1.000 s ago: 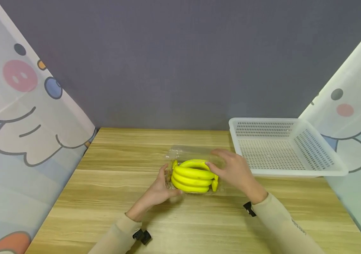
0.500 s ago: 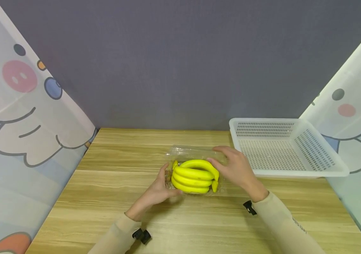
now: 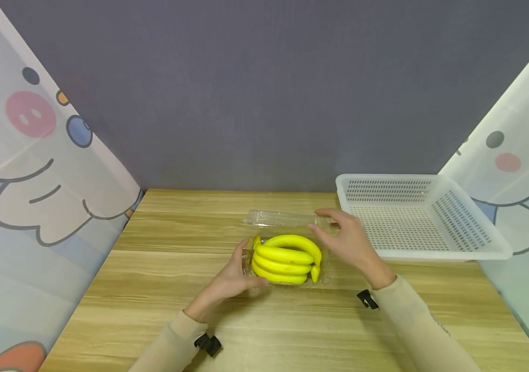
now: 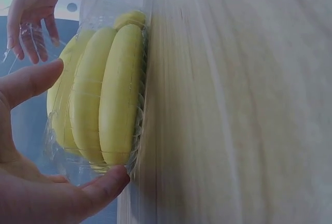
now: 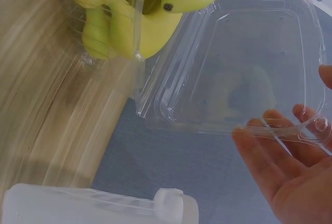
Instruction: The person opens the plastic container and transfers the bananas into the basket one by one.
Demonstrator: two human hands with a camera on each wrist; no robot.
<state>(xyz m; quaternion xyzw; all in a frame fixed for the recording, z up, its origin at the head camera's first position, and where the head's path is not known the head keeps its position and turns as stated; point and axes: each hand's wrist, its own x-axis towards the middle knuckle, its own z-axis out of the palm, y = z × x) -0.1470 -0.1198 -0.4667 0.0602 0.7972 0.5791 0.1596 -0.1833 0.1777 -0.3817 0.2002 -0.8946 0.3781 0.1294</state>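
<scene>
The person's left hand (image 3: 233,274) grips the left end of a plastic box (image 3: 325,275), thumb set low on the near side and fingers spread well apart from it around the end. The right hand (image 3: 350,240) is at the right end of the raised lid (image 3: 273,219), thumb and fingers apart; in the right wrist view its fingers lie fairly straight behind the clear plastic at the lid's edge. How firmly it holds the lid is hard to tell.

The box sits on the table (image 3: 255,330), in front of the person and between the two hands. It is clear, with its lid standing up along the far side. Inside lie yellow bananas (image 3: 283,258), several stacked along the near side and one curving behind them, with stem ends showing at the right.

Beyond the right hand, toward the far right of the table, stands a white basket (image 3: 436,254) with slotted walls and a perforated floor. The table has a light wood grain. Both arms wear beige sleeves (image 3: 415,325), with black devices (image 3: 208,345) at the wrists. A dark grey panel (image 3: 264,93) rises behind the table, and cloths (image 3: 13,206) with cartoon animals hang at either side.
</scene>
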